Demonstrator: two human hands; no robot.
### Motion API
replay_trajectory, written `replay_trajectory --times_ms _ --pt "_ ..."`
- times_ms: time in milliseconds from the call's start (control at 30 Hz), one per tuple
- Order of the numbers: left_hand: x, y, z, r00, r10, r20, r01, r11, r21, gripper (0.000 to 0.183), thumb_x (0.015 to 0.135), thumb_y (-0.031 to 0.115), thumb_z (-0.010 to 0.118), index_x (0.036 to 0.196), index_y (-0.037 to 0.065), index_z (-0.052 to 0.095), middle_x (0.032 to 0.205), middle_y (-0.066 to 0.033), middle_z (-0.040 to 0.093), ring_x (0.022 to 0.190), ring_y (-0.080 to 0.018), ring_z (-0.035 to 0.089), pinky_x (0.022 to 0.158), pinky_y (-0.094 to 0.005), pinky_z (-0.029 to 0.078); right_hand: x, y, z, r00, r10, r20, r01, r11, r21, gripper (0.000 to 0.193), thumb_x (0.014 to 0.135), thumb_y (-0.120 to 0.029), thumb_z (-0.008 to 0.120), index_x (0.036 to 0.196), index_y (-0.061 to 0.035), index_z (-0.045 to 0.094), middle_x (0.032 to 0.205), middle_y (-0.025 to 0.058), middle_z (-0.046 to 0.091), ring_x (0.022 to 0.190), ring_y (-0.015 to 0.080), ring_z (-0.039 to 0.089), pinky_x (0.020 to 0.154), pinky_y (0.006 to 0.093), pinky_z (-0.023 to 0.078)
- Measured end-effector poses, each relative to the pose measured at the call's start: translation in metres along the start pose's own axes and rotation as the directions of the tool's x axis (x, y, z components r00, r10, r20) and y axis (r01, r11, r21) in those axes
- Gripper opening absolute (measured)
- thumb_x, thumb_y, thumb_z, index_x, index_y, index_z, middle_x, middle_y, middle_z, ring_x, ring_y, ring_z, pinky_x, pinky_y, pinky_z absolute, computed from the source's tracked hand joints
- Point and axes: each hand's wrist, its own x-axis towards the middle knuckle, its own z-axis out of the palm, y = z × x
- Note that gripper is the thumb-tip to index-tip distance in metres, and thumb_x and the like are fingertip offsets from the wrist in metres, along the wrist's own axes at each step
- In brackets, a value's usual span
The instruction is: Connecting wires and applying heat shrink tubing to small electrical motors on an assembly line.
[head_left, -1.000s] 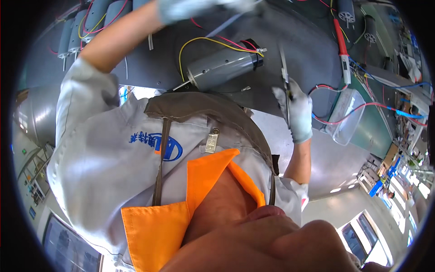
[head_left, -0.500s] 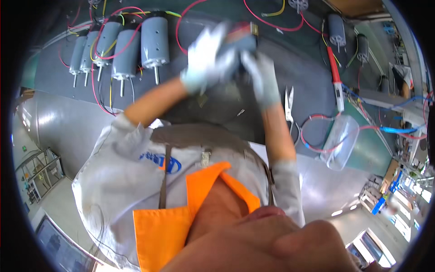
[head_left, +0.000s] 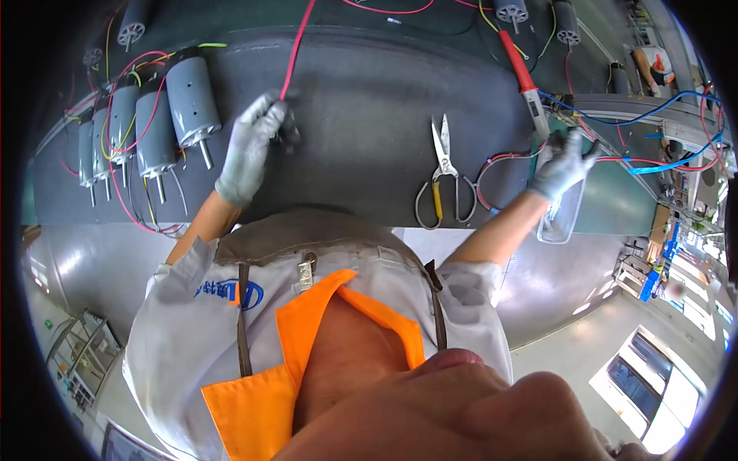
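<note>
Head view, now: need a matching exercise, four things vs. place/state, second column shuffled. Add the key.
Things
1. scissors
2. grey motors
3. left hand
4. right hand

Place or state
A. over the upper part of the clear tray
B. on the dark bench, blade tips toward the picture's top
C. fingers meeting a red wire
D. grouped at the picture's left, shafts toward the lower edge

Right pairs: 1-B, 2-D, 3-C, 4-A
</note>
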Motion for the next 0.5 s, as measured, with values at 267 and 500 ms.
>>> replay_trajectory --times_ms 267,500 --pt "0.004 0.027 0.021 0.888 -0.038 0.458 0.089 0.992 -0.088 0.043 0.098 0.033 0.064 0.123 -0.002 0.062 0.104 -0.0078 0.070 0.087 -0.0134 0.067 0.066 -0.0242 0.051 -0.075 -0.032 0.063 0.463 0.517 0.720 0.278 0.687 -0.672 0.026 0.086 -0.023 0.078 0.095 0.0003 0.074 0.079 0.0048 0.069 0.066 0.0105 0.062 0.059 0.0262 0.050" --pt "-0.006 0.047 0.059 0.962 -0.051 0.267 0.046 0.999 0.022 0.026 0.099 0.025 0.065 0.111 0.002 0.067 0.093 -0.0034 0.071 0.073 -0.0056 0.061 0.064 -0.0199 0.048 -0.194 -0.034 0.064 0.352 0.033 0.936 0.275 0.951 -0.138 0.029 0.096 -0.015 0.067 0.119 0.0022 0.069 0.093 0.0025 0.069 0.083 0.0091 0.061 0.077 0.0271 0.050"
